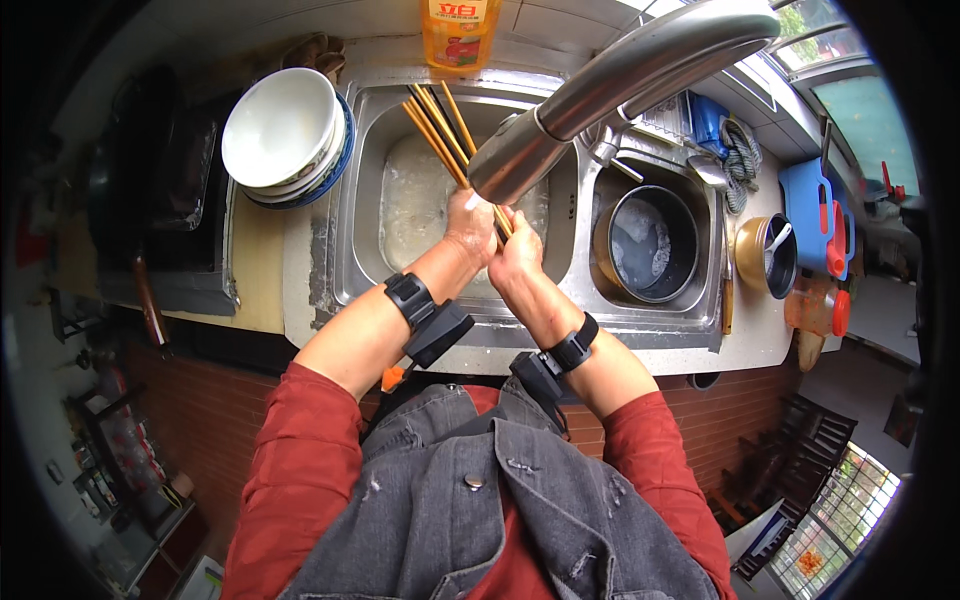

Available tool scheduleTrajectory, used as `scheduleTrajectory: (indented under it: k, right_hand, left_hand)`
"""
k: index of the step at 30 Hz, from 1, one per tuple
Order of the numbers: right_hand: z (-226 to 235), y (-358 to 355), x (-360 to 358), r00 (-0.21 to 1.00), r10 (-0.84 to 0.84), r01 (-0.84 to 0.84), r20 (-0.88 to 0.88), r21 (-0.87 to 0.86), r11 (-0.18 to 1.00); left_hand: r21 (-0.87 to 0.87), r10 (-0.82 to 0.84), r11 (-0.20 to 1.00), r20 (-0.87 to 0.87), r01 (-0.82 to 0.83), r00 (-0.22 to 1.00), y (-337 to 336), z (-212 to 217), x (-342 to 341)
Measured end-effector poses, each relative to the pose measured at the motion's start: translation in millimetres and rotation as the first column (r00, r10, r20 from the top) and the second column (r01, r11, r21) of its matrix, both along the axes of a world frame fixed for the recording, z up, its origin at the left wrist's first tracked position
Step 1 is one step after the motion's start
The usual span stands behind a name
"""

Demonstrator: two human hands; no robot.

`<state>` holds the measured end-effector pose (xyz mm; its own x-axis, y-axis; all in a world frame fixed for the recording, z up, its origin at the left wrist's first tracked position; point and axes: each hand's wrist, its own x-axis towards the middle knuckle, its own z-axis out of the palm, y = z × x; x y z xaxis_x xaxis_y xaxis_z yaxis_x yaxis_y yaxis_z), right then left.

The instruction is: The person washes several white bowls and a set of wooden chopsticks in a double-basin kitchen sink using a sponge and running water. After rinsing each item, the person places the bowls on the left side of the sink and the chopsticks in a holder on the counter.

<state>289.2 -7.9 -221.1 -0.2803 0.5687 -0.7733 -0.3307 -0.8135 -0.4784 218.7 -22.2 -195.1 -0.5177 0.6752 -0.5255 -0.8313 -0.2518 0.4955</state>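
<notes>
A bundle of several chopsticks [436, 130], some light wood and some dark, slants over the left sink basin [368, 200], its upper ends fanned out. My left hand [468, 225] is closed round the middle of the bundle. Close beside it, my right hand [519, 248] grips the lower ends, and the two hands nearly touch. The metal faucet [545, 135] reaches over the bundle and hides part of the chopsticks and some of my left fingers. Cloudy, sudsy water [410, 195] lies in the basin below my hands.
A dark-lined pot [655, 245] with suds sits in the right basin. Stacked white bowls [280, 130] stand left of the sink. An orange soap bottle [459, 35] is behind it. On the right are a gold pot [765, 255], a blue cutting board [808, 215] and a striped cloth [740, 165].
</notes>
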Motion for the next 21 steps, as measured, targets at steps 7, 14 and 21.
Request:
scheduleTrajectory:
  k: [7, 14, 21]
  right_hand:
    - [32, 43, 37, 0.34, 0.791, -0.904, 0.508, 0.41, 0.125]
    - [48, 34, 42, 0.263, 0.793, -0.957, 0.549, 0.254, 0.141]
    - [60, 37, 84, 0.309, 0.676, -0.876, -0.669, 0.077, 0.477]
  left_hand:
    - [0.103, -0.24, 0.967, 0.085, 0.231, 0.967, -18, -7, -1]
    - [-0.25, -0.294, 0.93, -0.061, 0.271, 0.954, -14, -8, 1]
    - [0.215, -0.142, 0.971, 0.155, 0.107, 0.978, 0, 12, -64]
